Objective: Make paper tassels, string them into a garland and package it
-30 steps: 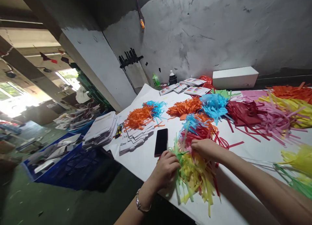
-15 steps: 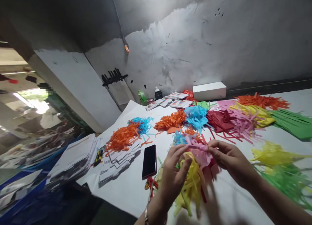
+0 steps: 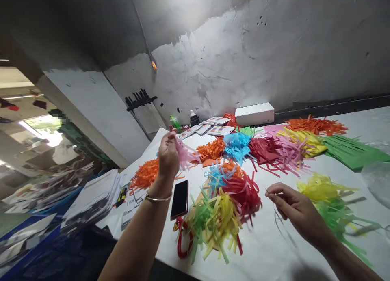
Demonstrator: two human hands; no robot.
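My left hand (image 3: 169, 149) is raised over the far left of the table, its fingers closed on a pink tissue-paper tassel (image 3: 185, 154) whose strips hang to the right. Low at the right, my right hand (image 3: 284, 199) pinches what looks like a thin needle, with a fine grey thread (image 3: 278, 222) trailing below. Between the hands lies a bunch of fringed paper tassels: red (image 3: 245, 191), yellow (image 3: 227, 212), green (image 3: 199, 216) and light blue (image 3: 218, 174). A looped red cord (image 3: 183, 244) rests at the bunch's left side.
A black phone (image 3: 180, 199) lies left of the bunch. Behind it are orange (image 3: 211, 149), blue (image 3: 237, 146) and dark red (image 3: 265, 149) fringes. A white box (image 3: 254, 114) stands against the wall. Yellow (image 3: 319, 186) and green (image 3: 335, 218) tassels lie right; stacked papers (image 3: 91, 195) left.
My left hand has moved up and left, carrying the pink tassel away from the bunch. My right hand has drawn slightly right and down, apart from the tassel.
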